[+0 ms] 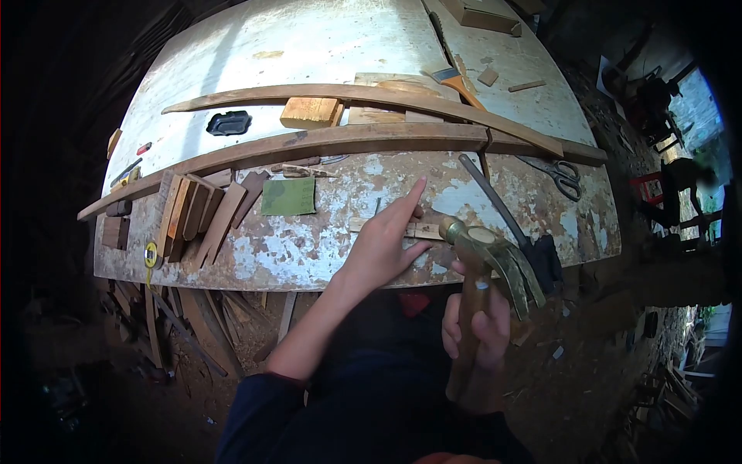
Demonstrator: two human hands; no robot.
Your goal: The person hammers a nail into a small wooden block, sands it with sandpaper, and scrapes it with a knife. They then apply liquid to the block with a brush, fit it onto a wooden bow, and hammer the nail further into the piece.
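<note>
My left hand [384, 241] presses on a thin wooden strip [424, 230] near the front edge of the worn workbench [278, 263], its index finger stretched forward and its thumb apart. A small dark upright piece [378, 206] stands just beyond that hand. My right hand [478, 325] is wrapped round the wooden handle of a claw hammer [485, 251]. The hammer head is raised in front of the strip's right end and hides part of it, with the claw pointing right. A green sandpaper-like sheet [288, 196] lies left of my left hand.
Long wooden beams [325, 140] cross the bench. Wood pieces [202, 209] and a yellow tape measure [152, 255] are at left; a metal bar [495, 199], scissors [566, 182] and a brush [457, 83] are at right. A black tray [229, 122] lies behind.
</note>
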